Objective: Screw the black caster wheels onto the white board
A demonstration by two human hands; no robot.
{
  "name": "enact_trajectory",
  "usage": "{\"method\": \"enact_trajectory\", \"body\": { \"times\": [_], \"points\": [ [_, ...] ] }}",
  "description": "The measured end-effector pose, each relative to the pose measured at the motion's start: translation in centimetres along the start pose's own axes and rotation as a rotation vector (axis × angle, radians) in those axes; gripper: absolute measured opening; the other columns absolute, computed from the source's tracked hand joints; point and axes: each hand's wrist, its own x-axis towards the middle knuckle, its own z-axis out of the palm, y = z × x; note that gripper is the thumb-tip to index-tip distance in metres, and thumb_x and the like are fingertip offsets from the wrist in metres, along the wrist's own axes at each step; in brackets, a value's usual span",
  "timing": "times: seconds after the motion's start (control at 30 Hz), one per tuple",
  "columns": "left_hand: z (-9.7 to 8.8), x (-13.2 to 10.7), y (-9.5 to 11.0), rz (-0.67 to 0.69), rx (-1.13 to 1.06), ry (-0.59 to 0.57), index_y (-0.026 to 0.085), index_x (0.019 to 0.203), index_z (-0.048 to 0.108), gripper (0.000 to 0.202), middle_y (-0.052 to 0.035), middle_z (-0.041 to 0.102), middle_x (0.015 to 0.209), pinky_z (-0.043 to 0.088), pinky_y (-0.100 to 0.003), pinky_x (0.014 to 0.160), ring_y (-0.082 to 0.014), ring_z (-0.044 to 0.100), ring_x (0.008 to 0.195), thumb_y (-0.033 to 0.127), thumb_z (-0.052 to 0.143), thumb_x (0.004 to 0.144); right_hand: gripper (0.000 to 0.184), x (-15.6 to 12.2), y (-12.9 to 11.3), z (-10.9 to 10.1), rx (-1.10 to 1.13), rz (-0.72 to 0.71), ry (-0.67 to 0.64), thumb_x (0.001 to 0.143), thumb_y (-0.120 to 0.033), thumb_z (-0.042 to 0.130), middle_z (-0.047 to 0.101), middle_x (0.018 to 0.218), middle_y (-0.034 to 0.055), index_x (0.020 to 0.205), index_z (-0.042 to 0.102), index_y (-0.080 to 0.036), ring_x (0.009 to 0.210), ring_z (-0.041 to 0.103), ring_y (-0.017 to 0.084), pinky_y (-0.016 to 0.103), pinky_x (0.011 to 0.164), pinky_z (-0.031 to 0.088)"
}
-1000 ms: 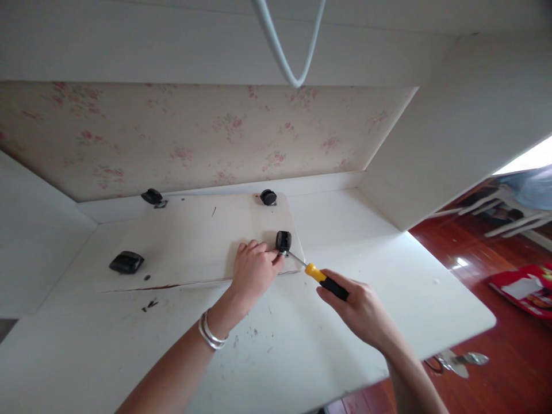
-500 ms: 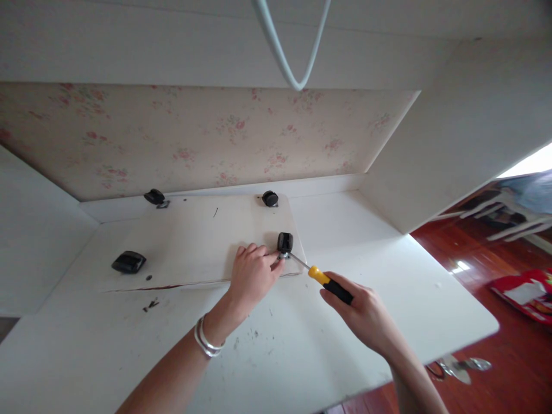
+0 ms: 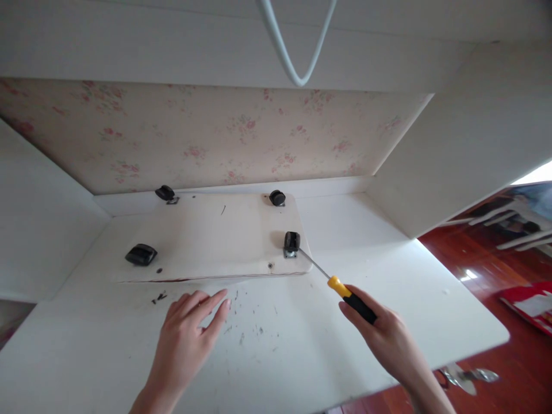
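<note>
My right hand (image 3: 388,330) grips a yellow-and-black screwdriver (image 3: 345,290). The screwdriver's shaft slants up and left, its tip by the black caster (image 3: 292,241) at the near right corner of a white board (image 3: 219,241). A small metal plate (image 3: 290,253) shows under this caster. Over the table, in front of the board, hovers my left hand (image 3: 187,322), thumb and forefinger apart and nothing visible between them. Left of those fingers lie several small dark pieces (image 3: 159,298) resembling screws. More black casters stand at the far right (image 3: 277,198), far left (image 3: 164,192) and near left (image 3: 141,255).
The board rests on a white tabletop (image 3: 345,356) marked with dark specks. White panels rise at the left (image 3: 38,218) and right (image 3: 457,144), with floral wallpaper (image 3: 241,138) behind. A white cable (image 3: 297,72) loops down overhead. Red items (image 3: 526,305) lie on the wooden floor.
My left hand has let go of the caster's base and moved left and toward me. The screwdriver tip stays by the same caster. The view has shifted slightly.
</note>
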Motion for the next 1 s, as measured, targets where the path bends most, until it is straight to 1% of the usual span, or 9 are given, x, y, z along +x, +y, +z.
{"method": "enact_trajectory", "body": {
  "times": [0.17, 0.3, 0.37, 0.43, 0.53, 0.63, 0.77, 0.9, 1.0],
  "points": [
    [-0.8, -3.5, -1.5, -0.027, -0.006, 0.065, 0.026, 0.109, 0.071, 0.02, -0.0013, 0.068, 0.085, 0.046, -0.031, 0.076, -0.0175, 0.062, 0.078, 0.035, 0.062, 0.093, 0.059, -1.6, -0.1, -0.2, 0.059, 0.171, 0.102, 0.076, -0.067, 0.063, 0.057, 0.058, -0.0031, 0.117, 0.071, -0.025, 0.056, 0.051, 0.016, 0.028, 0.052, 0.039],
    [-1.3, -6.2, -3.6, -0.151, 0.03, 0.087, 0.026, 0.105, 0.07, 0.018, -0.002, 0.069, 0.087, 0.047, -0.03, 0.077, -0.0184, 0.064, 0.081, 0.035, 0.06, 0.093, 0.063, -2.8, 0.5, -0.2, 0.196, 0.297, 0.215, 0.073, -0.067, 0.067, 0.048, 0.05, -0.0065, 0.119, 0.069, -0.023, 0.051, 0.045, 0.014, 0.027, 0.05, 0.037],
    [-1.7, -7.7, -5.3, -0.242, 0.083, 0.075, 0.025, 0.102, 0.07, 0.018, -0.0023, 0.069, 0.088, 0.048, -0.03, 0.077, -0.019, 0.064, 0.082, 0.035, 0.058, 0.093, 0.062, -3.2, 1.0, 0.3, 0.375, 0.32, 0.293, 0.071, -0.062, 0.073, 0.049, 0.051, -0.0062, 0.117, 0.069, -0.021, 0.05, 0.044, 0.013, 0.025, 0.046, 0.036],
    [-2.1, -9.0, -7.3, -0.336, 0.149, 0.046, 0.024, 0.101, 0.07, 0.019, -0.0032, 0.07, 0.092, 0.048, -0.03, 0.076, -0.0197, 0.065, 0.083, 0.035, 0.057, 0.092, 0.057, -3.4, 1.2, 1.3, 0.649, 0.343, 0.351, 0.065, -0.053, 0.082, 0.055, 0.06, -0.0042, 0.11, 0.07, -0.021, 0.053, 0.046, 0.011, 0.022, 0.044, 0.038],
    [-2.9, -10.4, -10.0, -0.443, 0.23, 0.008, 0.022, 0.102, 0.069, 0.021, -0.0048, 0.07, 0.098, 0.049, -0.03, 0.075, -0.0208, 0.067, 0.085, 0.033, 0.054, 0.091, 0.051, -3.5, 0.5, 3.1, 1.062, 0.445, 0.36, 0.055, -0.039, 0.09, 0.063, 0.079, -0.0007, 0.099, 0.07, -0.021, 0.064, 0.054, 0.01, 0.017, 0.048, 0.046],
    [-3.5, -10.4, -11.7, -0.492, 0.294, -0.02, 0.021, 0.102, 0.068, 0.022, -0.0055, 0.071, 0.1, 0.048, -0.031, 0.078, -0.0218, 0.067, 0.087, 0.034, 0.052, 0.093, 0.045, -3.9, -1.1, 4.9, 1.262, 0.477, 0.283, 0.058, -0.038, 0.088, 0.06, 0.08, -0.001, 0.096, 0.071, -0.02, 0.065, 0.053, 0.008, 0.014, 0.046, 0.046],
    [-3.7, -9.1, -12.9, -0.511, 0.359, -0.047, 0.02, 0.101, 0.069, 0.023, -0.0063, 0.071, 0.1, 0.048, -0.032, 0.078, -0.0222, 0.066, 0.086, 0.031, 0.05, 0.094, 0.045, -4.9, -2.9, 6.3, 1.332, 0.443, 0.21, 0.06, -0.04, 0.085, 0.057, 0.076, -0.0019, 0.099, 0.072, -0.02, 0.062, 0.049, 0.008, 0.013, 0.043, 0.044],
    [-3.7, -7.6, -14.7, -0.398, 0.403, -0.1, 0.018, 0.109, 0.069, 0.028, -0.0087, 0.069, 0.102, 0.047, -0.032, 0.084, -0.023, 0.064, 0.092, 0.023, 0.045, 0.095, 0.053, -5.7, -3.2, 6.5, 1.307, 0.456, 0.198, 0.056, -0.041, 0.088, 0.062, 0.078, -0.0008, 0.102, 0.072, -0.022, 0.065, 0.052, 0.01, 0.015, 0.049, 0.05],
    [-3.6, -6.7, -16.2, -0.295, 0.423, -0.19, 0.019, 0.116, 0.07, 0.033, -0.0089, 0.067, 0.106, 0.047, -0.033, 0.087, -0.0228, 0.063, 0.094, 0.022, 0.043, 0.097, 0.055, -5.9, -2.6, 6.4, 1.288, 0.486, 0.192, 0.053, -0.041, 0.09, 0.064, 0.077, 0.0, 0.101, 0.072, -0.021, 0.066, 0.054, 0.01, 0.015, 0.051, 0.051]
  ]
}}
